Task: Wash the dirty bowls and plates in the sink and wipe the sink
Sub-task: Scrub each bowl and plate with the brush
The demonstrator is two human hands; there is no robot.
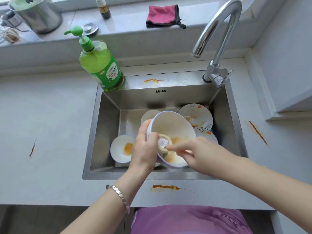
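The sink (94, 141) holds two bowls (175, 125) (120, 149), two plates (196, 114) (206, 135), one half-hidden white dish (148, 115) and one small cup (163, 144).

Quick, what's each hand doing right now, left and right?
Left hand: closed grip on the bowl, held tilted over the sink.
Right hand: touching the bowl's base; open or pinching cannot be told.

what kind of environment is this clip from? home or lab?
Most likely a home kitchen, at the sink. A stainless sink holds stained plates and a small bowl, a gooseneck faucet stands at its back corner, and a green pump bottle of dish soap sits on its rim.
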